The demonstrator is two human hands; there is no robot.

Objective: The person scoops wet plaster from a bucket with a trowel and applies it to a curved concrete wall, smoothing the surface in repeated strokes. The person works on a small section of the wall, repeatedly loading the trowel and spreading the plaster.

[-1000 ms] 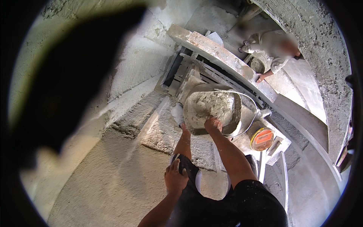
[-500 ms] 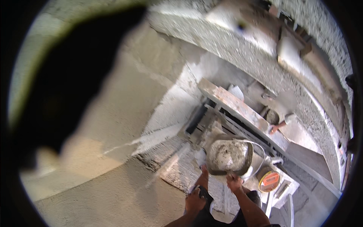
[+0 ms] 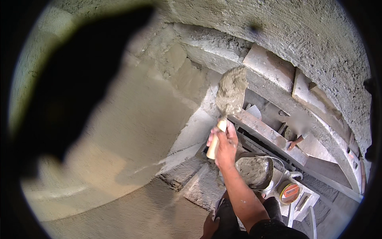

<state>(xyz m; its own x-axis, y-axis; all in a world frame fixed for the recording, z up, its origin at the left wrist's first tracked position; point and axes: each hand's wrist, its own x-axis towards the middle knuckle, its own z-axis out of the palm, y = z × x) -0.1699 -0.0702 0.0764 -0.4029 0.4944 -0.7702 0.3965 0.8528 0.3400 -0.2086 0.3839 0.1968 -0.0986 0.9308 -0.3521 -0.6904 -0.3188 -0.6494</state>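
Note:
My right hand [image 3: 225,145] grips the light wooden handle of a trowel [image 3: 217,141], raised in the centre. A lump of wet grey mortar [image 3: 232,89] covers its blade. Below my right hand, a rounded bucket [image 3: 268,178] of grey mortar with a wire handle stands between my feet, partly behind my forearm. My left hand [image 3: 211,223] is low beside my dark-clad left leg, its fingers too obscured to read.
A round tin [image 3: 290,192] sits on a white platform [image 3: 309,190] at lower right. Beyond a long ledge [image 3: 266,135], another person's hand [image 3: 293,145] touches it. A rough plastered wall [image 3: 119,131] curves along the left; a rough concrete overhang [image 3: 302,32] arches above.
My right hand has risen out of the bucket and now holds up a mortar-loaded trowel. The view has swung up toward the wall and overhang, so the bucket appears lower.

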